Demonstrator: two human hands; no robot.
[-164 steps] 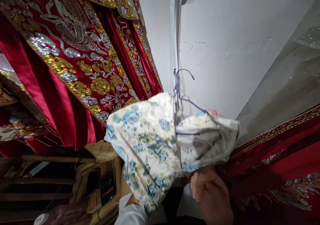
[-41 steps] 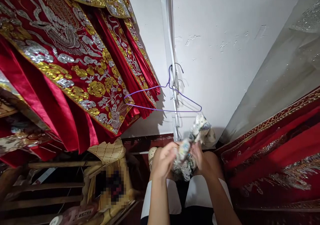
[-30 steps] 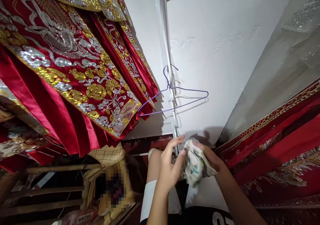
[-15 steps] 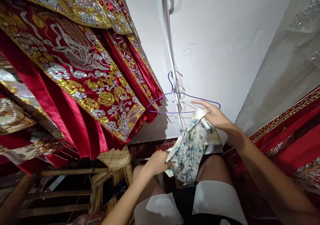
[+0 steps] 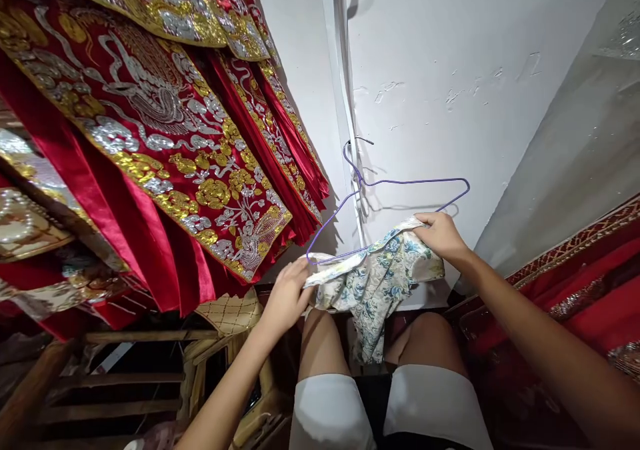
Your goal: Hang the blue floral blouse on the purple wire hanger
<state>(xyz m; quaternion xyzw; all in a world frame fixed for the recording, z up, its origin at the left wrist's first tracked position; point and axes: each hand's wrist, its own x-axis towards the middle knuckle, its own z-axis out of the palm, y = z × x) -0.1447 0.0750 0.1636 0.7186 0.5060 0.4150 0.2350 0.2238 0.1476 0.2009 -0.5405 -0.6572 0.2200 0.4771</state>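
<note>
A purple wire hanger hooks onto a narrow white strip on the wall, tilted with its left corner lower. Against its bottom bar lies the upper edge of a white floral garment with blue and yellow flowers. My left hand grips the garment's left end, close to the hanger's left corner. The other end of that edge is pinched by my right hand, just under the bar's right part. Between my hands the edge is stretched out, and the cloth hangs down above my knees. My left fingertips are partly hidden.
Red garments with gold and silver embroidery hang on the left. Below them stands a bamboo frame. More red fabric is at the right, beside a translucent sheet. The white strip runs down the wall.
My left hand has moved up and left with the garment's end, spreading its upper edge along the hanger's bar. The hanger has tilted, left corner down. My right hand has shifted slightly right.
</note>
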